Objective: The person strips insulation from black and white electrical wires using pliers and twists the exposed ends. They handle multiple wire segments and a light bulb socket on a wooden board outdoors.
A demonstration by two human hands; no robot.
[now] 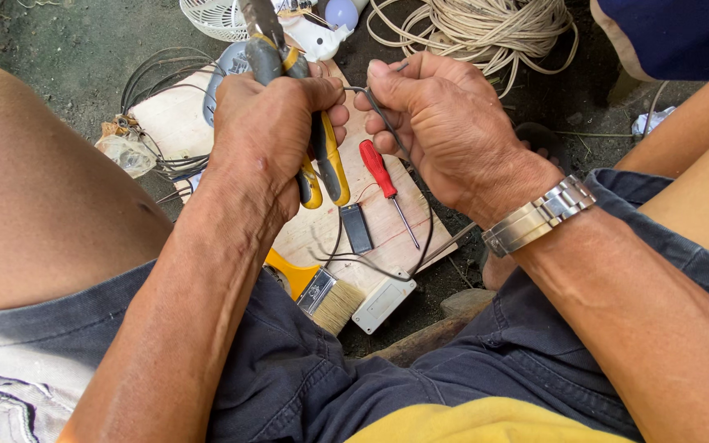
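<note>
Left hand [268, 123] wrapped tight around the yellow-handled pliers [322, 156], jaws pointing up and away. Thin grey wire [387, 123] runs from the pliers to the right hand [445, 123], which pinches it between thumb and fingers; the slack loops down over the wooden board [182, 123]. On the board below: paintbrush [322, 294], small black box [356, 228], red screwdriver [387, 184]. Cord coil [478, 29] sits further out.

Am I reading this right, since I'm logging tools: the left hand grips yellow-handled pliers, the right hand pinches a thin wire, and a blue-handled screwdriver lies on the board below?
Not quite: in the head view the screwdriver has a red handle, not blue. The left hand does grip the yellow-handled pliers, the right hand pinches the thin wire, and the screwdriver lies on the board.
</note>
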